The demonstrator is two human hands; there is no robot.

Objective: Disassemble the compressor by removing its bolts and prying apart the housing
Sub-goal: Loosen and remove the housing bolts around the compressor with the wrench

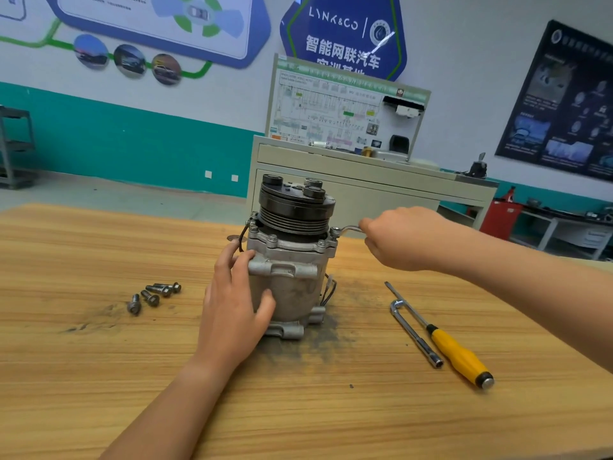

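The compressor [288, 280] stands up in the middle of the wood table [99, 360]. Its black pulley [295, 207] is on top. Its gray body sits on a patch of dark dirt [318, 333].

The left hand [232, 310] grasps the left side of the compressor. The fingers curl round the body and the thumb lies on the front.

The right hand [401, 237] is up beside the top right of the compressor. It is closed round the end of a thin wrench [348, 229]. The other end of the wrench sits on a bolt [335, 231] at the top rim of the gray body.

Four loose bolts [154, 293] lie close together on the table, left of the compressor.

On the right lie a screwdriver [457, 353] with a yellow handle and a bent socket bar [414, 333]. They lie side by side, and the screwdriver's thin shaft crosses the bar's bent end.
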